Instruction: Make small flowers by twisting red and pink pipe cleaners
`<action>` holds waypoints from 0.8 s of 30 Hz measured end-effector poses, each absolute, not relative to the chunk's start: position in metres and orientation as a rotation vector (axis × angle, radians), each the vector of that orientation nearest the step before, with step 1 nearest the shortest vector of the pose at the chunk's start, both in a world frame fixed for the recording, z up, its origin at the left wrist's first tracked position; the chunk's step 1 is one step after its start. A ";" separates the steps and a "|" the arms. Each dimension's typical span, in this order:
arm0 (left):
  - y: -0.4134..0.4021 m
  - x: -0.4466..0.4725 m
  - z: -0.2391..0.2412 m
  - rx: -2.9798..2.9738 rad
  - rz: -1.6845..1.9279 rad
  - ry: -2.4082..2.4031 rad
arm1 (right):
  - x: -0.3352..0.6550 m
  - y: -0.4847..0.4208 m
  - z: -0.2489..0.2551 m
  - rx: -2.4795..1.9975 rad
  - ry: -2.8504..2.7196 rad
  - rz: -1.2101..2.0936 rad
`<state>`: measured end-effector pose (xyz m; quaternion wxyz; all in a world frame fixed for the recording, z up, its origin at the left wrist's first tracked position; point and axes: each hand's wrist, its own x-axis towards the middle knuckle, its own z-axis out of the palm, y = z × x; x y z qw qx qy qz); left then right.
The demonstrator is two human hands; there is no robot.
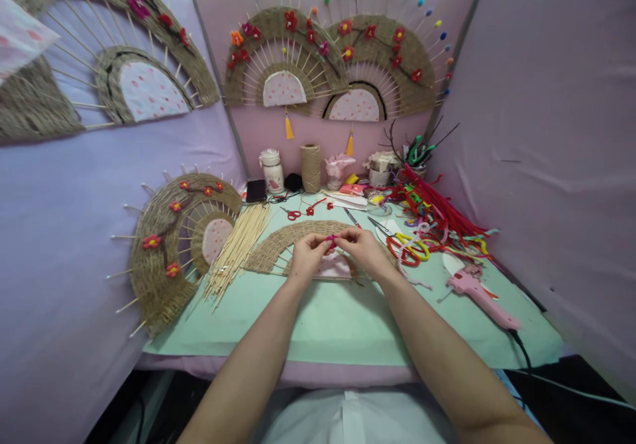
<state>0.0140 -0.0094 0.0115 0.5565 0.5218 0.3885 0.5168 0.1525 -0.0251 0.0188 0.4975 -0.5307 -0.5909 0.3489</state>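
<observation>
My left hand (307, 256) and my right hand (365, 249) meet over the middle of the table. Both pinch a small pink pipe-cleaner piece (331, 240) between fingertips. Under them lies a woven jute fan (278, 245) with a pink fabric centre, flat on the green mat (338, 318). Fingers of both hands are curled closed on the pink piece.
A bundle of thin wooden sticks (237, 248) lies left of the fan. A finished fan (171, 245) leans at the left wall. Scissors (405, 245), a pile of coloured pipe cleaners (437, 215) and a pink glue gun (479, 293) lie right. A twine spool (311, 167) and jars stand at the back.
</observation>
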 end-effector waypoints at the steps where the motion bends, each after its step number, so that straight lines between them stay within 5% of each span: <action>1: -0.009 0.014 0.011 1.214 1.209 0.918 | 0.153 -0.025 0.018 -1.294 -1.449 0.819; 8: -0.009 0.018 0.006 1.126 1.171 0.976 | 0.149 -0.029 0.021 -1.370 -1.661 0.389; 15: -0.007 0.019 0.006 1.079 1.220 0.954 | 0.150 -0.026 0.021 -1.363 -1.523 0.645; 24: -0.009 0.015 0.006 1.281 1.155 1.104 | 0.145 -0.029 0.018 -1.388 -1.674 0.320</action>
